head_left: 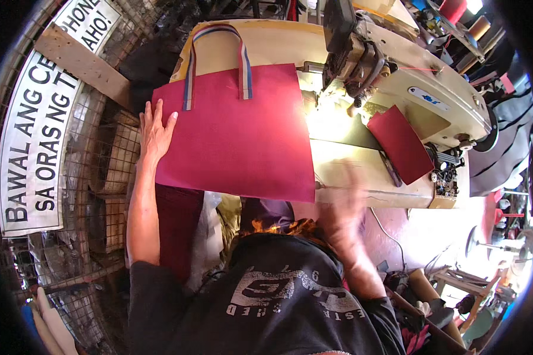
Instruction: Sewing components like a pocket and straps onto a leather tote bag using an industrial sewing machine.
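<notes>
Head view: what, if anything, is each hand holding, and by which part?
The left hand lies open at the left edge of the magenta fabric panel, not visibly gripping it; the right hand is too blurred to tell.

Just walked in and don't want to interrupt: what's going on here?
A person is at a sewing machine with a large pink panel spread to the left of its needle area. Their left hand, fingers spread, is on the panel's left edge; the right hand is blurred near its lower right corner, so its grip is unclear. A striped strap loops beyond the far edge, both ends on the panel. A smaller red piece lies by the machine.
</notes>
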`<control>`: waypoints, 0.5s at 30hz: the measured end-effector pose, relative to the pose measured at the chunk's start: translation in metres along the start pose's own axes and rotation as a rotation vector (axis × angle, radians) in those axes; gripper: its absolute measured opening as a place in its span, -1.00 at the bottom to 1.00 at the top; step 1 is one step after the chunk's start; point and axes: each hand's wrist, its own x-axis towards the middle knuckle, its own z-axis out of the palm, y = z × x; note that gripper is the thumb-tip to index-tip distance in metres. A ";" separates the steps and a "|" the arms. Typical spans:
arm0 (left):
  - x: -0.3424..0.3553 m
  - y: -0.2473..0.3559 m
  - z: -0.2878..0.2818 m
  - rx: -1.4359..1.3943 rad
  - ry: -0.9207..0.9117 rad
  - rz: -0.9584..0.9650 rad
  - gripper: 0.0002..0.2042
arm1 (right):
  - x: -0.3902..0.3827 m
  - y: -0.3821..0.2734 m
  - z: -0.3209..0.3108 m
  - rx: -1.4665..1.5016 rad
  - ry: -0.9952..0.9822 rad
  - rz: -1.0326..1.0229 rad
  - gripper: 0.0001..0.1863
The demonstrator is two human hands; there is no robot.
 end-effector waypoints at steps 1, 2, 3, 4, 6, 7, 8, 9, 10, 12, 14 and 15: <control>0.001 -0.005 -0.001 -0.175 0.004 -0.124 -0.24 | -0.006 -0.026 0.011 0.192 -0.228 0.009 -0.27; 0.008 -0.010 -0.001 -0.152 0.068 -0.088 -0.24 | -0.007 -0.046 0.030 0.255 -0.383 -0.012 -0.14; 0.013 -0.017 -0.005 -0.168 0.122 -0.059 -0.24 | -0.009 -0.061 0.045 0.148 -0.469 -0.031 -0.10; 0.019 -0.026 -0.010 -0.537 -0.080 -0.241 -0.30 | -0.009 -0.065 0.056 0.128 -0.459 -0.032 -0.09; 0.024 -0.044 -0.016 -1.059 -0.229 -0.532 -0.47 | 0.005 -0.058 0.076 0.124 -0.460 -0.061 -0.06; 0.025 -0.052 -0.018 -1.043 -0.255 -0.509 -0.47 | 0.021 -0.048 0.081 0.134 -0.452 -0.077 -0.06; 0.026 -0.060 -0.020 -1.133 -0.211 -0.552 -0.49 | 0.040 -0.039 0.086 0.098 -0.407 -0.146 -0.07; 0.026 -0.066 -0.021 -1.223 -0.155 -0.626 -0.51 | 0.061 -0.030 0.087 0.140 -0.430 -0.132 -0.11; 0.026 -0.072 -0.024 -1.346 -0.147 -0.661 -0.50 | 0.085 -0.018 0.087 0.132 -0.503 -0.140 -0.15; 0.025 -0.079 -0.028 -1.392 -0.106 -0.550 -0.46 | 0.117 -0.014 0.080 0.032 -0.469 -0.110 -0.25; 0.022 -0.082 -0.035 -1.451 0.011 -0.454 -0.35 | 0.124 -0.028 0.070 -0.329 -0.464 -0.222 -0.35; 0.021 -0.082 -0.040 -1.469 -0.012 -0.419 -0.35 | 0.116 -0.041 0.069 -0.163 -0.613 -0.223 -0.34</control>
